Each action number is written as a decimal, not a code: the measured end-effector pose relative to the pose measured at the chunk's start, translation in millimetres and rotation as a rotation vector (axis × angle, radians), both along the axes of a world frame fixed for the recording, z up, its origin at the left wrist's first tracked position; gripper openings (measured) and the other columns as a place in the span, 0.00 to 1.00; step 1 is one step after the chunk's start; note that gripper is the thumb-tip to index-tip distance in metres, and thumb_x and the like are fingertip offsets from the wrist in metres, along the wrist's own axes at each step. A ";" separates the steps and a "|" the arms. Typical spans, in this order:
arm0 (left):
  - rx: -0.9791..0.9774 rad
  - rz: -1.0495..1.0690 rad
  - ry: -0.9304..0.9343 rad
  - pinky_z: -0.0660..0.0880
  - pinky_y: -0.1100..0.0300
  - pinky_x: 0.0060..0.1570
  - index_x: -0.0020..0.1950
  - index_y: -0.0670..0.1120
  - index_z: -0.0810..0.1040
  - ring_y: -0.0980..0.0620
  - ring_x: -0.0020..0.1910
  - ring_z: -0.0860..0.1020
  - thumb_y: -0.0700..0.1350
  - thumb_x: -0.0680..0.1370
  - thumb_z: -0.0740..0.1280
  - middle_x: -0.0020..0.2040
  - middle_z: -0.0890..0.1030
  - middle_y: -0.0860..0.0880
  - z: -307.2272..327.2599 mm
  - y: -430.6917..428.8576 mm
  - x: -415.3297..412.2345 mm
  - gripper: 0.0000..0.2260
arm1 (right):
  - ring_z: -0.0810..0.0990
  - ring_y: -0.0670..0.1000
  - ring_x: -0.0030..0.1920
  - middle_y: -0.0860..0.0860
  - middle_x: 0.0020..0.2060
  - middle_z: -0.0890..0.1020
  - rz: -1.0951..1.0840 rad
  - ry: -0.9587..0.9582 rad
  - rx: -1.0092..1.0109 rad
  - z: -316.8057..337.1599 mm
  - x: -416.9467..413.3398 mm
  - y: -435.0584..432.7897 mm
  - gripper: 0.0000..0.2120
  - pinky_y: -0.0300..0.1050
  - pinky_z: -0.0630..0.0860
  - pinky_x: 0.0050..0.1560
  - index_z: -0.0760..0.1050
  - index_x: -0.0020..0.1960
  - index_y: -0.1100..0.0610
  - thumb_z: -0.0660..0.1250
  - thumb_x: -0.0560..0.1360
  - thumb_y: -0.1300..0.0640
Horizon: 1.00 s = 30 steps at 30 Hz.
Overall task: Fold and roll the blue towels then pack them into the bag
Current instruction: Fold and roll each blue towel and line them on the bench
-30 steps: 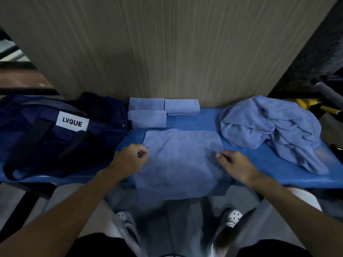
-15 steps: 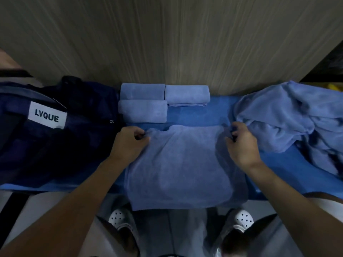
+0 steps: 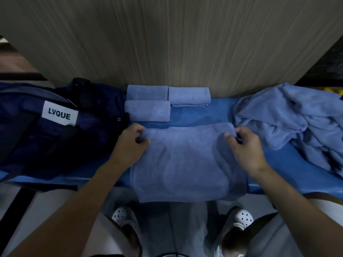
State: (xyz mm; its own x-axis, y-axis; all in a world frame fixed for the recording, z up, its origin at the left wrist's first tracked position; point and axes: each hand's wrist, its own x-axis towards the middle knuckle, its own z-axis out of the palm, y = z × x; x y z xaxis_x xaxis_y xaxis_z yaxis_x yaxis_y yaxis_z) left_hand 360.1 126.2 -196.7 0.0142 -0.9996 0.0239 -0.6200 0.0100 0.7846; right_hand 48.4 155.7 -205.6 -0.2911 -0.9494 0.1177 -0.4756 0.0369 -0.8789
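In the middle of the frame a flat towel (image 3: 187, 164) lies across the blue bench (image 3: 219, 112), its near edge hanging over the bench's front lip toward the bottom of the frame. Its far edge is turned over on itself into a low, thick fold that runs from one hand to the other. The left hand (image 3: 132, 143) sits at the towel's far left corner, fingers curled tightly round the turned edge with the thumb tucked beneath the cloth. The right hand (image 3: 245, 145) holds the far right corner in the same way, the thumb on top and the fingers bent under and round the fold. Just above the towel, against the wood panel (image 3: 167, 43) that fills the upper part of the frame, three rolled towels (image 3: 147, 110) rest on the bench: two side by side along the panel and one in front of the left of these, all touching. At the right of the frame a heap of loose towels (image 3: 289, 117) lies crumpled on the bench, its nearest folds just beside the right hand. At the left a dark navy bag (image 3: 55, 141) lies on the bench, bearing a white label (image 3: 59, 113) that reads LVQUE; its right end is close to the left hand and the rolled towels. Two white perforated shoes (image 3: 121, 216) show below the bench.
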 end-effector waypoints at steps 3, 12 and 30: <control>-0.034 -0.008 -0.006 0.74 0.63 0.40 0.42 0.48 0.78 0.54 0.38 0.78 0.36 0.74 0.70 0.38 0.81 0.49 3.9 6.9 0.8 0.07 | 0.72 0.40 0.33 0.48 0.33 0.75 -0.002 0.078 -0.065 1.5 -0.2 7.1 0.04 0.30 0.69 0.35 0.74 0.45 0.56 0.65 0.76 0.64; 0.104 -0.111 -0.135 0.72 0.64 0.32 0.34 0.45 0.76 0.57 0.31 0.74 0.40 0.71 0.73 0.34 0.77 0.48 0.1 13.3 0.2 0.08 | 0.66 0.46 0.24 0.49 0.22 0.71 0.089 0.287 0.060 -2.7 0.5 10.2 0.19 0.35 0.65 0.27 0.69 0.29 0.56 0.69 0.76 0.55; 0.061 -0.127 -0.354 0.73 0.55 0.40 0.46 0.47 0.69 0.49 0.39 0.75 0.45 0.72 0.72 0.42 0.75 0.47 -5.0 9.4 6.8 0.12 | 0.78 0.48 0.38 0.45 0.33 0.79 -0.075 0.188 0.028 4.1 -0.1 9.1 0.03 0.38 0.71 0.40 0.79 0.42 0.56 0.70 0.74 0.62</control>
